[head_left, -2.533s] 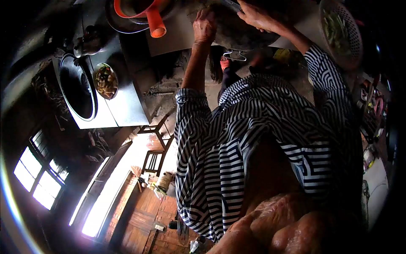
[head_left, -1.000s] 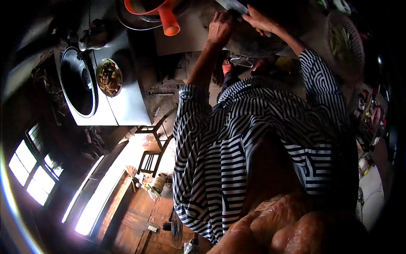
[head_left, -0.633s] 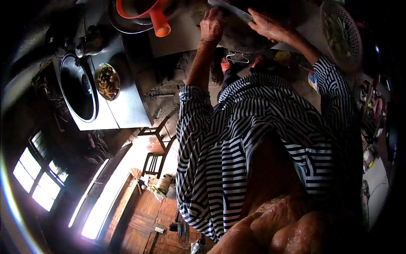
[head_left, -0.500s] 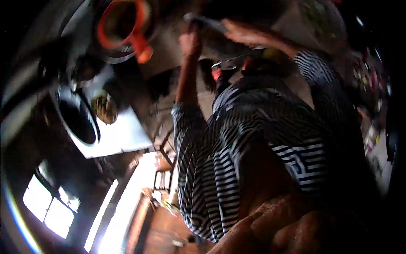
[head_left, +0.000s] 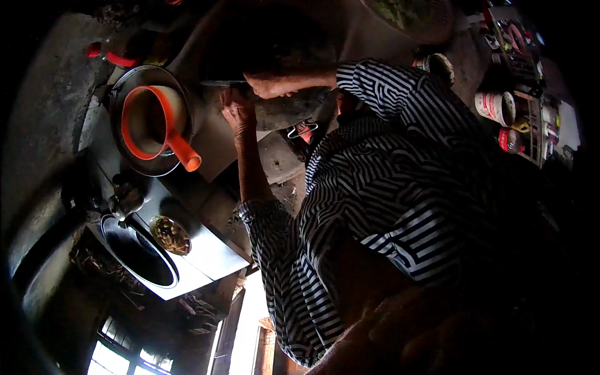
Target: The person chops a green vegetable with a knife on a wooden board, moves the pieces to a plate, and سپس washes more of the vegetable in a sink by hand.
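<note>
A knife (head_left: 222,83) points left from my right hand (head_left: 269,85), whose fingers are wrapped round its handle. Just below the blade, my left hand (head_left: 237,111) is closed, its fingertips beside the knife. What those fingers hold, if anything, is too dark to make out. Both hands are over a dark round surface (head_left: 281,111) on the counter. An orange long-handled ladle (head_left: 181,149) rests in a metal basin (head_left: 139,164) to the left of my left hand.
Lower left, a bowl of food (head_left: 170,235) stands beside a large wok (head_left: 140,253) on a white stove top (head_left: 209,256). A basket of greens (head_left: 431,28) is at the top right. A white bucket (head_left: 495,108) stands at the right, and a hanger (head_left: 302,130) lies below the counter.
The view has swung, so the basin, ladle and stove top appear lower, and buckets show at right. The blade now shows level beside my left hand, still in my right hand.
</note>
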